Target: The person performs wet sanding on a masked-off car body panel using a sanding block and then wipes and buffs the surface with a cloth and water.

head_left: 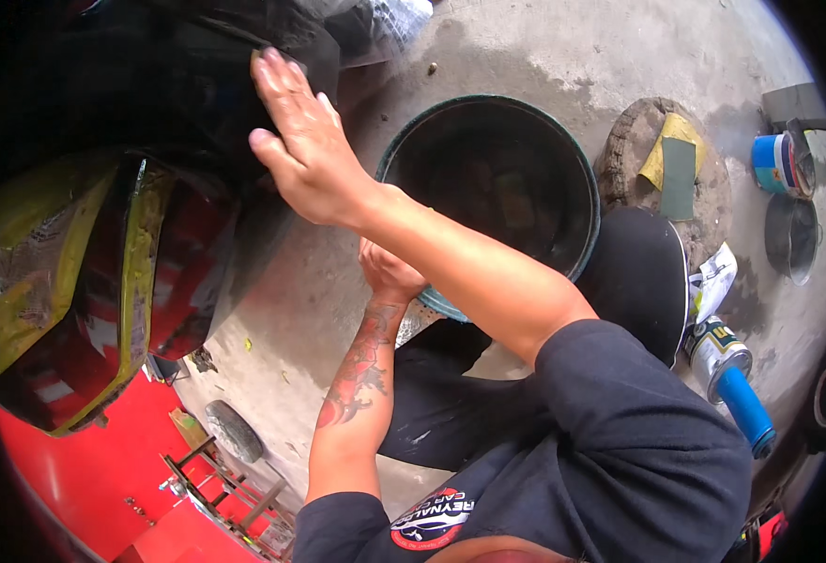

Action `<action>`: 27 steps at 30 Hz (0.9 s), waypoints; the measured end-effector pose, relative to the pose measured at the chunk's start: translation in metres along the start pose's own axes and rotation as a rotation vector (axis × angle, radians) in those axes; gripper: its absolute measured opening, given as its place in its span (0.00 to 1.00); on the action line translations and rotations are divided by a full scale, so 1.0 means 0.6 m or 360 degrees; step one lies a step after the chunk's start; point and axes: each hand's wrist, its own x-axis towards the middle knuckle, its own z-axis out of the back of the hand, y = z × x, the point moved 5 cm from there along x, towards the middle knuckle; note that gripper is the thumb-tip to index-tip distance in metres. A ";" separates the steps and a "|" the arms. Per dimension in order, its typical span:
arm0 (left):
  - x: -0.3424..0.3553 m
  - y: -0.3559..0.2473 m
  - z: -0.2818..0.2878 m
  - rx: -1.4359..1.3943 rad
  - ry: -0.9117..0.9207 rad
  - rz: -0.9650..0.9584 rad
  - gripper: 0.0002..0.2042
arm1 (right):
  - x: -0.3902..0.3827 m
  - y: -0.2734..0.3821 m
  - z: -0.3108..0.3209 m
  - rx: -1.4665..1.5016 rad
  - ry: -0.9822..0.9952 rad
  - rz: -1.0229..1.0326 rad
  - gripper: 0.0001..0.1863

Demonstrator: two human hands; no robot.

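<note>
My right hand (314, 155) reaches across to a dark, glossy vehicle panel (188, 94) at the upper left. Its fingers lie stretched out and the thumb stands apart; a small yellowish edge shows by the fingertips, too little to name. Below the right wrist, my left hand (390, 272) is closed beside the near rim of a round dark tub (582, 150). Part of that hand is hidden, and I cannot tell whether it grips anything. Dark liquid appears to fill the tub's bottom, with a faint rectangular shape in it.
Yellow tape (136, 253) edges red vehicle lights (188, 263) at left. A stump (624, 141) right of the tub bears a yellow sheet (683, 131) and a grey-green sheet (678, 178). Cans (713, 352), a blue roller-like cylinder (746, 411) and a paint tub (772, 164) stand further right.
</note>
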 end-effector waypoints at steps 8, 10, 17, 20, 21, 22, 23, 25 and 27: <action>0.021 -0.010 -0.012 -0.0110 0.0171 0.0044 0.18 | -0.028 -0.062 -0.004 0.0077 -0.0086 0.0074 0.40; 0.028 -0.031 0.006 0.0058 0.0356 0.0061 0.13 | -0.075 -0.014 -0.045 -0.0079 0.0019 0.0082 0.42; 0.012 -0.009 -0.008 0.0124 0.0370 0.0077 0.17 | -0.050 0.015 -0.042 -0.0175 -0.0039 0.0010 0.41; 0.020 -0.017 -0.004 0.0007 0.0424 0.0167 0.16 | -0.044 0.014 -0.036 -0.0137 -0.0088 -0.0009 0.40; 0.033 -0.032 0.000 0.0103 0.0435 0.0087 0.16 | -0.052 0.017 -0.035 -0.0092 -0.0122 0.0000 0.40; 0.029 -0.024 -0.001 0.0146 0.0422 0.0134 0.17 | -0.079 0.022 -0.048 -0.0096 -0.0019 -0.0009 0.40; 0.026 -0.022 0.001 0.0154 0.0370 0.0123 0.17 | -0.107 0.020 -0.066 -0.0141 0.0067 0.0016 0.41; 0.019 -0.019 0.006 0.0162 0.0402 0.0142 0.17 | -0.120 0.014 -0.072 -0.0212 0.0265 -0.0081 0.41; 0.021 -0.018 -0.003 0.0131 0.0436 0.0070 0.16 | -0.073 -0.007 -0.052 -0.0126 -0.0007 -0.0069 0.40</action>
